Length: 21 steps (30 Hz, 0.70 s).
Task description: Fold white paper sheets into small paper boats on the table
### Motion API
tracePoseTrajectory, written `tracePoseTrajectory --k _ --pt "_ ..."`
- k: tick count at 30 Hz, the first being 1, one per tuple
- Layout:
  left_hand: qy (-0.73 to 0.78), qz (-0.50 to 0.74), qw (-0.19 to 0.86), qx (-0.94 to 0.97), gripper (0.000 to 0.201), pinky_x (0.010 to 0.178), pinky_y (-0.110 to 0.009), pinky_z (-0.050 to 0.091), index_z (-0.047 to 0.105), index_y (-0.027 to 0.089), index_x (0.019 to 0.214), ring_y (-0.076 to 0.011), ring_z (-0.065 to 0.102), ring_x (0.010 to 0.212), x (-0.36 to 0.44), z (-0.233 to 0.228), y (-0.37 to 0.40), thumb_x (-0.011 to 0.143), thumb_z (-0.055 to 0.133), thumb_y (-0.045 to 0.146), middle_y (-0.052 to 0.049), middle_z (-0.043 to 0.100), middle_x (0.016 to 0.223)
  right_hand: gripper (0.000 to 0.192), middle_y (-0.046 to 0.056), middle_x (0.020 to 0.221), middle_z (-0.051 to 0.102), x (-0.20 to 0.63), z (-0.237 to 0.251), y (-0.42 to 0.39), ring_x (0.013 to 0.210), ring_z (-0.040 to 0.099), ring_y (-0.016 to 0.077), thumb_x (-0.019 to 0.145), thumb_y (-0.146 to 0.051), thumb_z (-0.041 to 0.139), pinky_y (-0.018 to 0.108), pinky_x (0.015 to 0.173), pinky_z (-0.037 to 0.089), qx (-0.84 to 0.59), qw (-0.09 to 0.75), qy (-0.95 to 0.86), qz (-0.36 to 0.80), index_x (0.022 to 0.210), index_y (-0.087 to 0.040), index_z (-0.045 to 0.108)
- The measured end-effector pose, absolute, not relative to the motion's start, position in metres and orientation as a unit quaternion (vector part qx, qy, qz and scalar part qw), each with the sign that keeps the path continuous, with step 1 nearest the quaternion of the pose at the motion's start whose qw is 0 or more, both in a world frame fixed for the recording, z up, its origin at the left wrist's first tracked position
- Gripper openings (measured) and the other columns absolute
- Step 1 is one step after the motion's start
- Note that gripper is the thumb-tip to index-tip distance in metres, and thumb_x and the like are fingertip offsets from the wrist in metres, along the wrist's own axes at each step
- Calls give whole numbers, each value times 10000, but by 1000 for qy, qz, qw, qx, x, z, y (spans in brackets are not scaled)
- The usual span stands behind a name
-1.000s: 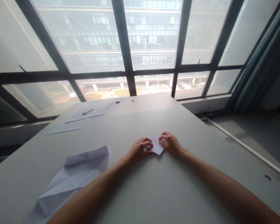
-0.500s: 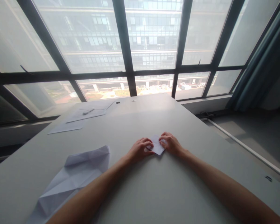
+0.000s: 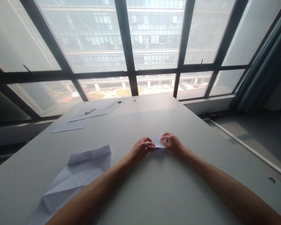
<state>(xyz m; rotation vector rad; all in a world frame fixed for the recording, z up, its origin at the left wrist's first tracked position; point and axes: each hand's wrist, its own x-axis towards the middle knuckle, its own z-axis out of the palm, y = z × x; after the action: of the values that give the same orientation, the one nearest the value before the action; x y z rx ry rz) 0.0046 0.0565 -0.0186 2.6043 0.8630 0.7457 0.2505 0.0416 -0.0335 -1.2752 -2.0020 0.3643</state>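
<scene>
A small folded piece of white paper (image 3: 158, 142) lies on the grey table (image 3: 154, 187) between my two hands. My left hand (image 3: 140, 149) pinches its left edge with curled fingers. My right hand (image 3: 173, 143) holds its right edge, fingertips pressed on the paper. The paper now looks like a narrow strip, folded upon itself. Both forearms stretch across the table toward it.
A large creased white sheet (image 3: 75, 178) lies at the near left. Flat sheets (image 3: 84, 118) with a white pen (image 3: 90, 110) sit at the far left. Two small holes (image 3: 119, 102) mark the table's far edge. Windows stand behind, and a curtain (image 3: 264, 62) hangs at right.
The small paper's near corner has been folded up, so it looks shorter and narrower. Both hands shifted slightly away from me with it.
</scene>
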Motion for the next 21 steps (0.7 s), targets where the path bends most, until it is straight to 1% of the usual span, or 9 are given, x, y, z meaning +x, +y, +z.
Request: tracePoseTrajectory --k 4,6,9,11,13,15,18,19,21 --pt "317 270 141 898 267 830 -321 494 756 234 915 -203 633 890 4 -19 56 984 531 358 -65 684 927 212 39 846 689 250 -32 43 697 598 160 905 -264 553 276 687 466 -505 381 -755 172 953 -195 747" --pt "338 273 139 890 303 816 -313 495 739 222 903 -198 638 871 5 -17 55 1006 480 342 -60 686 905 289 30 789 697 251 -29 42 686 599 164 952 -319 486 270 665 456 -500 395 -743 203 970 -182 741" --pt "365 289 148 873 228 820 -312 494 699 232 1030 -200 647 886 5 -16 55 992 481 289 -47 700 945 360 26 805 717 251 -24 39 701 615 171 976 -402 450 261 648 447 -478 398 -746 239 1005 -180 732" --pt "370 305 166 861 209 818 -309 493 663 242 1102 -196 651 893 6 -16 55 967 503 252 -32 702 970 326 23 802 716 251 -22 36 703 614 172 955 -411 497 259 655 444 -472 384 -761 227 982 -185 730" --pt "371 322 181 852 204 796 -296 494 647 238 1101 -183 649 860 6 -16 56 941 522 215 -16 692 942 260 19 782 703 250 -22 35 697 604 169 937 -361 529 263 669 444 -477 375 -772 192 960 -193 726" --pt "373 343 185 842 218 782 -284 496 633 224 1100 -172 642 833 6 -17 57 905 551 174 -8 675 911 223 16 786 691 248 -24 35 701 601 164 926 -288 536 269 684 451 -485 378 -772 163 1032 -202 712" --pt "369 369 189 832 270 781 -276 507 625 215 1118 -164 638 841 5 -19 59 867 575 127 -19 647 937 336 24 863 685 248 -29 38 707 604 155 891 -206 559 274 696 477 -492 391 -762 154 1218 -206 640" --pt "362 372 192 833 258 779 -273 511 637 214 1102 -160 637 841 5 -19 59 870 569 122 -27 636 963 373 33 916 683 248 -30 39 720 607 153 879 -184 568 277 707 488 -491 393 -762 152 1247 -209 623" --pt "345 364 193 843 202 763 -269 512 680 211 1014 -151 632 819 5 -20 59 886 551 122 -42 616 1008 385 54 1031 666 249 -32 40 802 622 161 862 -145 576 295 764 509 -484 386 -773 138 1234 -222 636"
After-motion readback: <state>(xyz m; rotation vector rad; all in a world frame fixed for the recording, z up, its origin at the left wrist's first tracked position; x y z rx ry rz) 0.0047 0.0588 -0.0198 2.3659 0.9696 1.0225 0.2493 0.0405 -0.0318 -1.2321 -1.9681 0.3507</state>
